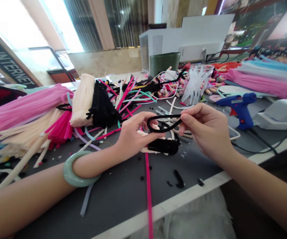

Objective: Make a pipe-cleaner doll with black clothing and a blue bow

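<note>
A black pipe cleaner (pixel 162 116), bent into a narrow loop, is held up between my two hands above the table. My right hand (pixel 204 127) pinches its two ends together between thumb and fingertips. At the loop's rounded end, my left hand (pixel 138 131) is curled round it, thumb below and fingers above; a jade-green bangle (pixel 70 169) circles that wrist. Just under the hands lies a flat black fuzzy piece (pixel 164 146) on cream fuzzy material, partly hidden by my fingers. From there a pink pipe cleaner (pixel 148 196) runs over the table's front edge.
On the left lie bundles of pink (pixel 29 103), cream and black pipe cleaners. A blue glue gun (pixel 241 108) stands at right, its cord trailing near a white power adapter (pixel 280 114). Behind is a clear cup (pixel 198 84) of glue sticks. Black scraps (pixel 179 178) dot the front.
</note>
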A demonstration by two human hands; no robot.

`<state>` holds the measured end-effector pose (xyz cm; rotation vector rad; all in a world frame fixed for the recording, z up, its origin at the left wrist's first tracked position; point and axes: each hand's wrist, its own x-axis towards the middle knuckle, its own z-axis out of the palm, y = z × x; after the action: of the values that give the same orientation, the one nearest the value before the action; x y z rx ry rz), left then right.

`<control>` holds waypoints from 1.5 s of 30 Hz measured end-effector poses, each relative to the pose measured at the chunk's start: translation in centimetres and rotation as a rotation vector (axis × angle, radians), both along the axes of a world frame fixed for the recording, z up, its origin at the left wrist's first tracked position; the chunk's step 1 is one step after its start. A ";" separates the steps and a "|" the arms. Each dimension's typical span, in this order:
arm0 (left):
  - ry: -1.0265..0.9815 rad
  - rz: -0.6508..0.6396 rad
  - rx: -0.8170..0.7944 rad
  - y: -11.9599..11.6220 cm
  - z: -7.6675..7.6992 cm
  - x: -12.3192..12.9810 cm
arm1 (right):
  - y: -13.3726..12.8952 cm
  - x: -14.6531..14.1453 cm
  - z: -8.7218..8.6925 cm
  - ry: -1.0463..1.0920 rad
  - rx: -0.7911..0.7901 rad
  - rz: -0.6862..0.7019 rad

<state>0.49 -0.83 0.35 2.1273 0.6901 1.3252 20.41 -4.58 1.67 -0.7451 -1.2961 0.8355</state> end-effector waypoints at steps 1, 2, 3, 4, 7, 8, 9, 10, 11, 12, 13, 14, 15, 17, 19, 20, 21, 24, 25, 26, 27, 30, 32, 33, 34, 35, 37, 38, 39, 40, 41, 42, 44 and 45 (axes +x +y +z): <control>0.007 -0.007 -0.003 0.0 0.0 0.0 | 0.0 0.0 0.0 -0.014 -0.001 -0.007; 0.008 -0.015 -0.006 -0.1 0.0 -0.1 | 0.0 0.0 0.0 -0.025 -0.004 -0.014; 0.007 -0.023 -0.010 -0.1 0.0 -0.1 | 0.0 0.1 0.1 -0.033 -0.009 -0.023; 0.008 -0.032 -0.015 -0.1 0.0 -0.1 | 0.0 0.1 0.1 -0.039 -0.014 -0.033; 0.006 -0.050 -0.013 -0.2 0.0 -0.1 | 0.1 0.2 0.0 -0.052 -0.023 -0.067; 0.001 -0.056 -0.007 -0.2 0.0 -0.1 | 0.2 0.3 0.0 -0.055 -0.027 -0.072; -0.003 -0.059 -0.005 -0.3 0.1 -0.1 | 0.3 0.3 -0.1 -0.057 -0.029 -0.074; -0.008 -0.056 -0.004 -0.3 0.1 0.0 | 0.3 0.4 -0.1 -0.058 -0.031 -0.071; -0.011 -0.047 -0.008 -0.4 0.2 0.0 | 0.4 0.4 -0.1 -0.058 -0.034 -0.065; -0.009 -0.034 -0.019 -0.4 0.2 0.0 | 0.4 0.4 -0.2 -0.056 -0.037 -0.060; -0.005 -0.021 -0.034 -0.5 0.3 0.1 | 0.4 0.4 -0.2 -0.053 -0.041 -0.055; -0.002 -0.010 -0.050 -0.6 0.3 0.1 | 0.4 0.4 -0.2 -0.050 -0.046 -0.052; 0.004 -0.004 -0.064 -0.6 0.4 0.1 | 0.4 0.4 -0.2 -0.047 -0.049 -0.049; 0.016 0.005 -0.062 -0.7 0.5 0.2 | 0.4 0.4 -0.1 -0.040 -0.054 -0.041; 0.039 0.033 -0.012 -0.7 0.5 0.1 | 0.4 0.3 -0.1 -0.037 -0.051 -0.037; 0.057 0.057 0.024 -0.7 0.6 0.1 | 0.4 0.3 -0.1 -0.039 -0.049 -0.039; 0.079 0.083 0.061 -0.7 0.6 0.0 | 0.4 0.3 -0.1 -0.042 -0.046 -0.043; 0.139 0.144 0.136 -0.7 0.6 -0.1 | 0.5 0.4 -0.2 -0.051 -0.044 -0.058; 0.148 0.154 0.148 -0.7 0.6 -0.1 | 0.5 0.4 -0.1 -0.051 -0.045 -0.058; 0.152 0.158 0.155 -0.7 0.6 -0.1 | 0.5 0.4 -0.1 -0.048 -0.047 -0.055; 0.153 0.161 0.159 -0.7 0.6 -0.1 | 0.5 0.4 -0.1 -0.044 -0.048 -0.052; 0.153 0.164 0.151 -0.8 0.7 0.0 | 0.4 0.4 -0.1 -0.040 -0.051 -0.043; 0.151 0.160 0.133 -0.8 0.7 0.1 | 0.4 0.4 0.0 -0.045 -0.056 -0.044; 0.149 0.154 0.115 -0.9 0.8 0.1 | 0.4 0.4 0.0 -0.046 -0.059 -0.045; 0.147 0.146 0.094 -0.9 0.8 0.1 | 0.4 0.4 0.0 -0.047 -0.064 -0.043; 0.142 0.139 0.074 -0.9 0.7 0.1 | 0.4 0.3 0.0 -0.049 -0.071 -0.039; 0.128 0.135 0.039 -0.9 0.7 0.1 | 0.4 0.3 0.0 -0.056 -0.089 -0.027; 0.119 0.139 0.029 -0.9 0.7 0.1 | 0.4 0.3 0.0 -0.059 -0.097 -0.021; 0.111 0.147 0.022 -0.8 0.7 0.1 | 0.4 0.3 0.0 -0.060 -0.101 -0.016; 0.102 0.157 0.016 -0.8 0.7 0.1 | 0.4 0.3 0.0 -0.058 -0.102 -0.013; 0.096 0.166 0.006 -0.8 0.7 0.1 | 0.4 0.3 0.0 -0.054 -0.100 -0.014; 0.087 0.172 -0.006 -0.8 0.7 0.1 | 0.4 0.3 0.0 -0.049 -0.099 -0.017; 0.059 0.171 -0.037 -0.7 0.7 0.1 | 0.4 0.3 0.0 -0.038 -0.100 -0.027; 0.041 0.167 -0.052 -0.6 0.6 0.1 | 0.5 0.3 0.0 -0.031 -0.103 -0.033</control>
<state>0.63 -1.41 0.95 2.0984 0.9262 1.3376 20.68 -4.12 1.69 -0.8617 -1.2724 0.8723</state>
